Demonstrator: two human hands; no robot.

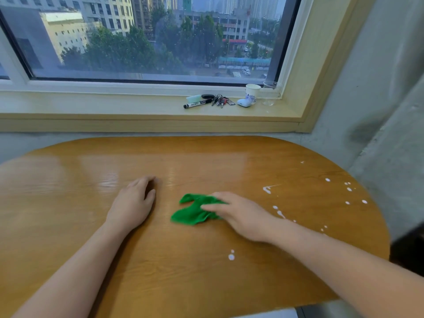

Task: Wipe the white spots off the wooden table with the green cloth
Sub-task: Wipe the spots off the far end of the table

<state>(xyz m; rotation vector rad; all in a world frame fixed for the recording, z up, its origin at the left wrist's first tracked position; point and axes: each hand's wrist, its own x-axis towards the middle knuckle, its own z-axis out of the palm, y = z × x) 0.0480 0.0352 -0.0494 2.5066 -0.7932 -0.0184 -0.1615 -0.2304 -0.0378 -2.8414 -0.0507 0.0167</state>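
So the green cloth (pixel 195 211) sits crumpled near the middle of the wooden table (pixel 68 180), and the right hand (pixel 238 214) lies flat on its right side, fingers stretched out over the fabric and pressing it down rather than gripping it. That hand looks a bit blurred. The left hand (pixel 135 203) rests palm down on the bare wood just left of the cloth, fingers loose and slightly spread, holding nothing.

The white spots (pixel 348 189) are all off to the right, well apart from the cloth: a scatter near the table's right edge, a smeared streak (pixel 267 189) closer in, a few drips beside the right wrist, and a pair of drops (pixel 231 255) near the forearm.

Back on the windowsill (pixel 114 106) there's a marker (pixel 197 103), a bunch of keys (pixel 221 101), a paper cup (pixel 252 92) and a clear plastic cup (pixel 270 92).
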